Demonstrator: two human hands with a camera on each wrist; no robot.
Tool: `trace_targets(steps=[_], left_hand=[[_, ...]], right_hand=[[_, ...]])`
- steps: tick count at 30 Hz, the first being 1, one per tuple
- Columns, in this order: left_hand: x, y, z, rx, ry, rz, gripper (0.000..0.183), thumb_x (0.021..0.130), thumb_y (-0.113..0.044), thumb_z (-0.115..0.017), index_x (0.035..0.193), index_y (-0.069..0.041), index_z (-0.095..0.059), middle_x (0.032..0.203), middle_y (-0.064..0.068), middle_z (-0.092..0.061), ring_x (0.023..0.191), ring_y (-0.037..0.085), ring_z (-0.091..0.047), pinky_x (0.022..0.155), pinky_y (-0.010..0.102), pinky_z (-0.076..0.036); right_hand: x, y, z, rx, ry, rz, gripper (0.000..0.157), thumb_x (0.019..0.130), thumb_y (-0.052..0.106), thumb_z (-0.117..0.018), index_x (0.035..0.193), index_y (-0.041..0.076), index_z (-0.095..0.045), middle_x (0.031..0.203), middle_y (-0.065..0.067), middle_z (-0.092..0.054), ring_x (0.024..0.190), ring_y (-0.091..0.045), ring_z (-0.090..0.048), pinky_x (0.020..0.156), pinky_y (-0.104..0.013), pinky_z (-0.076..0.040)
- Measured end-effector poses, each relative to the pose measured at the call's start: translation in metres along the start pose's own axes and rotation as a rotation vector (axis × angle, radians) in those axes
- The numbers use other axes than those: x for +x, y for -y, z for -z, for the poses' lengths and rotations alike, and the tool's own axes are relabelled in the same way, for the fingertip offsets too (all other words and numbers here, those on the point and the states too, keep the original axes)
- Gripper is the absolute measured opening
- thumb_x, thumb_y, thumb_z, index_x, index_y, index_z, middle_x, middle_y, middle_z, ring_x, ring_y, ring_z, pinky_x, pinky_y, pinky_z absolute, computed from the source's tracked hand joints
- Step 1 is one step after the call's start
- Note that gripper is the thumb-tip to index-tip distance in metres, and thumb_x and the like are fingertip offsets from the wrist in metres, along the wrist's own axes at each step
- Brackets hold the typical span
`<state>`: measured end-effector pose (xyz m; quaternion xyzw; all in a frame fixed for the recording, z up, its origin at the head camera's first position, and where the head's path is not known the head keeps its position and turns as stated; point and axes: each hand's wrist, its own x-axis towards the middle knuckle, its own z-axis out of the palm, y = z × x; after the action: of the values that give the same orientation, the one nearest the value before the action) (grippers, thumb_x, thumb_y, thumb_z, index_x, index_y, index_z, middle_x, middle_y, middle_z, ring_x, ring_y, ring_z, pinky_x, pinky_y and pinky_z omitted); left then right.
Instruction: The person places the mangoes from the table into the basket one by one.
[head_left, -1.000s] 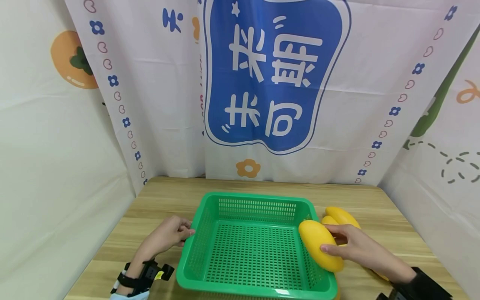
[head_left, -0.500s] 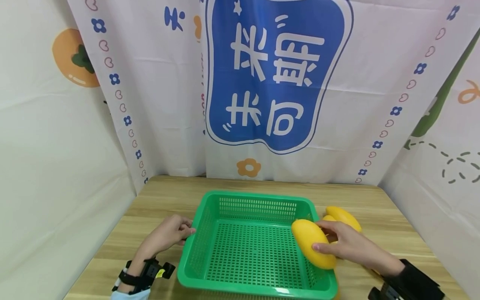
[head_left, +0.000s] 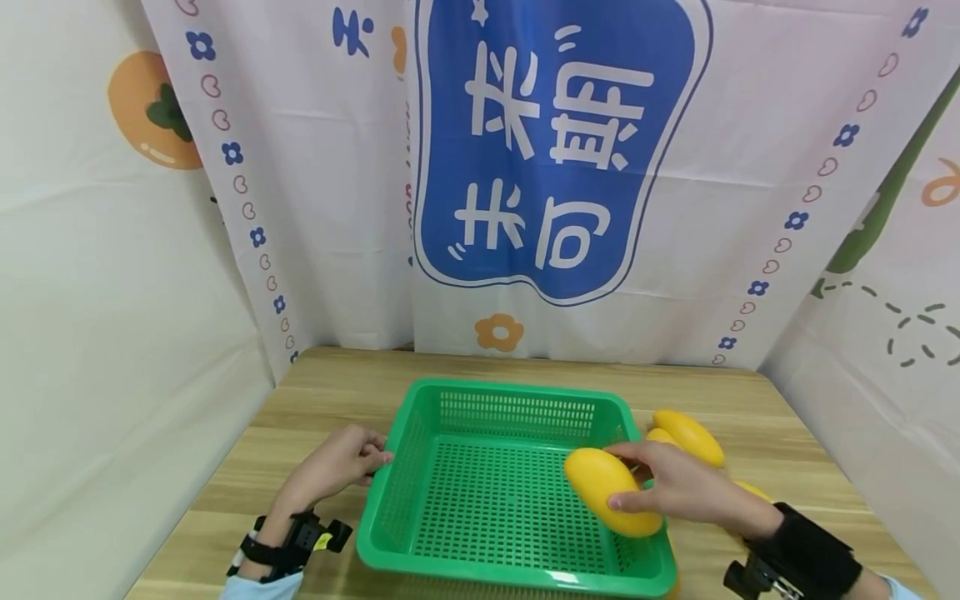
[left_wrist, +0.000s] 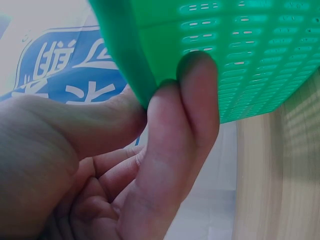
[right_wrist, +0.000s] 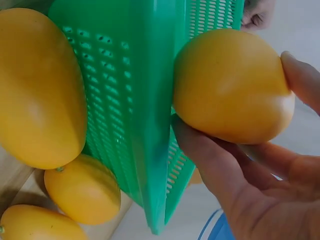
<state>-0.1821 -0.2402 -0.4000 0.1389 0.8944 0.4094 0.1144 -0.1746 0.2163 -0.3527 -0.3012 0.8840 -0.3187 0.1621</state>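
Observation:
A green plastic basket (head_left: pixel 517 575) with perforated walls and floor sits on the wooden table. My left hand (head_left: pixel 341 467) pinches its left rim; the left wrist view shows the thumb on one side of the rim (left_wrist: pixel 131 55) and fingers against the perforated wall. My right hand (head_left: pixel 667 483) holds a yellow mango (head_left: pixel 607 492) between thumb and fingers, over the right side of the basket. In the right wrist view, the held mango (right_wrist: pixel 230 85) appears just past the rim on the inner side.
More mangoes (head_left: pixel 690 437) lie on the table (head_left: pixel 352 375) to the right of the basket, partly hidden behind my right hand and forearm. A printed cloth (head_left: pixel 345 292) with a blue panel hangs behind the table, with pale cloth at both sides.
My right hand has carried the mango leftward, from above the right rim to over the basket's interior. My left hand keeps its grip on the left rim.

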Motion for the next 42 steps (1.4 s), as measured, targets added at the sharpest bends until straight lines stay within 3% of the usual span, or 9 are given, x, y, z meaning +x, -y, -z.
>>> trace_targets(steps=[5,12,28,36,42], left_hand=[[0.001,0.0,0.0,0.002,0.004,-0.011,0.027,0.098,-0.01,-0.062,0.115,0.01,-0.066,0.067,0.006,-0.06,0.065,0.022,-0.062,0.065,0.036,-0.062],[0.0,-0.001,0.0,0.001,0.001,-0.011,0.022,0.098,-0.01,-0.062,0.111,0.007,-0.069,0.067,0.002,-0.059,0.063,0.015,-0.058,0.064,0.035,-0.061],[-0.001,-0.001,0.001,0.007,0.0,-0.014,0.024,0.098,-0.01,-0.062,0.113,0.007,-0.068,0.063,0.0,-0.052,0.059,0.011,-0.053,0.064,0.035,-0.061],[-0.001,-0.001,0.002,0.0,0.004,-0.007,0.026,0.098,-0.01,-0.061,0.116,0.009,-0.067,0.067,0.004,-0.059,0.064,0.017,-0.059,0.065,0.035,-0.061],[0.0,-0.001,0.001,0.001,-0.004,-0.001,0.026,0.098,-0.009,-0.062,0.116,0.009,-0.067,0.067,0.007,-0.06,0.063,0.019,-0.058,0.066,0.038,-0.061]], right_hand=[[0.008,0.004,-0.005,0.001,0.052,-0.001,0.059,0.09,0.039,-0.074,0.134,0.003,-0.059,0.115,0.0,-0.068,0.094,-0.005,-0.059,0.078,-0.021,-0.053],[0.018,0.009,-0.006,-0.025,0.102,0.015,0.058,0.089,0.039,-0.075,0.133,0.004,-0.06,0.113,0.003,-0.069,0.093,-0.005,-0.059,0.078,-0.021,-0.052],[0.028,0.02,-0.015,-0.069,0.176,0.042,0.057,0.086,0.034,-0.078,0.132,0.005,-0.062,0.115,0.002,-0.07,0.084,-0.003,-0.054,0.074,-0.021,-0.047],[0.034,0.024,-0.021,-0.087,0.227,0.014,0.057,0.083,0.028,-0.081,0.131,0.004,-0.062,0.114,0.002,-0.07,0.087,-0.003,-0.055,0.077,-0.022,-0.05],[0.037,0.025,-0.026,-0.112,0.28,0.056,0.051,0.084,0.024,-0.081,0.127,0.004,-0.064,0.108,0.003,-0.07,0.087,0.0,-0.058,0.076,-0.022,-0.052]])
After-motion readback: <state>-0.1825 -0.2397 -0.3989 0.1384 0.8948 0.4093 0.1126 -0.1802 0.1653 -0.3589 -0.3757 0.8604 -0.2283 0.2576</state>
